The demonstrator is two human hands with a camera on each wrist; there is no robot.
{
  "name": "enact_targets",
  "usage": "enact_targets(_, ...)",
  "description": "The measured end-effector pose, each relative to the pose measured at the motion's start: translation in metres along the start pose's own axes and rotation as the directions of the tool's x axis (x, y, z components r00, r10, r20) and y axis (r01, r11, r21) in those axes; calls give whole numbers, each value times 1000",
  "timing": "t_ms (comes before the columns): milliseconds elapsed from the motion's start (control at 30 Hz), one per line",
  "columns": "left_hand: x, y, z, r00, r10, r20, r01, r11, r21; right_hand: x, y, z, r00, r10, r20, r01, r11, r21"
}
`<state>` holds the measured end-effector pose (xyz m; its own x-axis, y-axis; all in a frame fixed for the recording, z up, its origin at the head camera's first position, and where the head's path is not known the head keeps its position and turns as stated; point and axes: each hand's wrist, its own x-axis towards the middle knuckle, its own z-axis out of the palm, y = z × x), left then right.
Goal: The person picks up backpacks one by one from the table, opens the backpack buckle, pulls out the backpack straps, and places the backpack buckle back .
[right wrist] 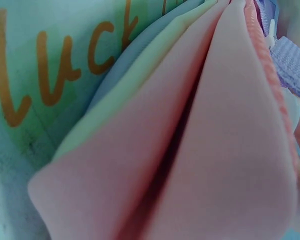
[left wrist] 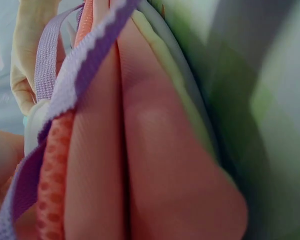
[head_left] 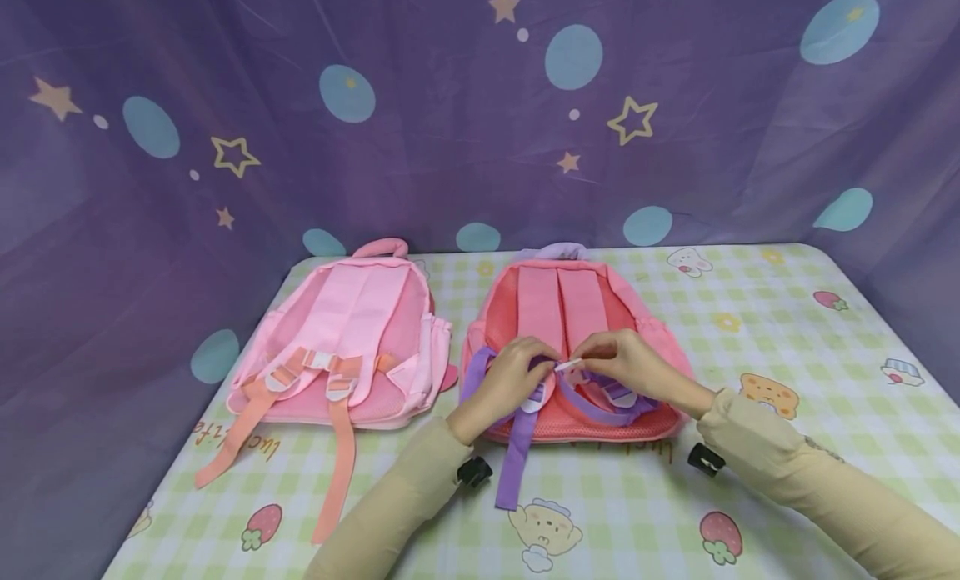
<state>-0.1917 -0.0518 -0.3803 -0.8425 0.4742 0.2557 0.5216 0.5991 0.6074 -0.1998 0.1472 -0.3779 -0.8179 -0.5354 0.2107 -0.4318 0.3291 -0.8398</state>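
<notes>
A coral-pink backpack [head_left: 540, 301] lies with its shoulder straps facing up. Over its lower middle, the left hand [head_left: 504, 386] and right hand [head_left: 636, 367] meet at a small white buckle [head_left: 567, 365], fingertips curled to it from either side. The right thumb and fingers pinch its right end; the left thumb and fingers grip at its left end. A purple strap [head_left: 600, 412] loops below the right hand, and another purple strap end [head_left: 513, 472] hangs toward the front. In the left wrist view, a purple strap [left wrist: 85, 65] crosses the backpack's coral mesh edge [left wrist: 54, 175].
To the left lies a light pink backpack [head_left: 360, 292] with orange straps [head_left: 341, 472], its white buckle [head_left: 321, 361] joined at the middle. Both bags rest on a green checked tablecloth [head_left: 420, 497]. A purple curtain [head_left: 465, 147] with stars hangs behind.
</notes>
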Motion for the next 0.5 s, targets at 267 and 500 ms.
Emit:
enact_targets(267, 2, -4, 2, 1000, 3, 4, -3, 1000, 12, 1, 2, 0, 1000, -2, 8, 2, 1000, 11)
enact_targets(500, 4, -4, 2, 1000, 8, -8, -7, 1000, 13, 2, 2, -3, 999, 25, 41, -25, 1000, 4)
